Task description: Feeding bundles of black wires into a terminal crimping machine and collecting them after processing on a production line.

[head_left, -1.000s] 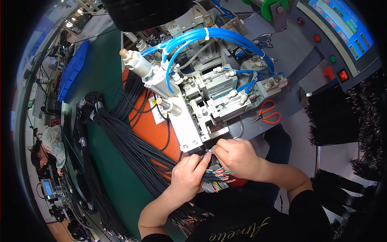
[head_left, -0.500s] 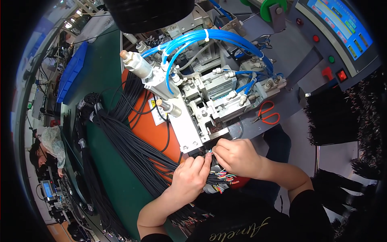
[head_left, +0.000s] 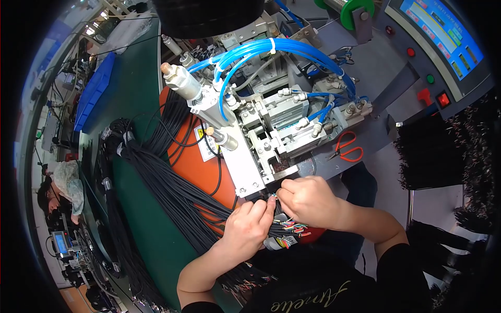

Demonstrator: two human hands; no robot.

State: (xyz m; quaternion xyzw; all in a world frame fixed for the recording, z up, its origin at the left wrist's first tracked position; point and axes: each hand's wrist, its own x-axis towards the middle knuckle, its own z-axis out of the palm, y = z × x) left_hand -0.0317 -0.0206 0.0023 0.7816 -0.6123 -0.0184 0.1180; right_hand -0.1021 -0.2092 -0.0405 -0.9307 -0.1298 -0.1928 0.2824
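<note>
In front of a metal machine point(head_left: 237, 169) with pneumatic cylinders, my two hands meet fingertip to fingertip. My left hand point(head_left: 246, 228) is closed, its thumb and index finger pinching a cable whose thin coloured wires point(head_left: 273, 196) show between the fingertips. From the other side my right hand point(head_left: 308, 199) pinches at those same wire ends; its fingers partly cover them. Just below the hands, a bundle of black cables point(head_left: 180, 201) ends in stripped wires point(head_left: 292, 228) of red, green, white and other colours.
Red-handled scissors point(head_left: 348, 146) lie on the machine's grey plate, right of my hands. Blue air hoses point(head_left: 282, 46) arch over the machine. A screen panel point(head_left: 443, 41) stands at upper right, a blue tray point(head_left: 95, 94) at upper left. Another person point(head_left: 67, 185) is at far left.
The view has shifted slightly, so the machine sits a little farther right in the picture. Both hands keep their pinch at nearly the same spot.
</note>
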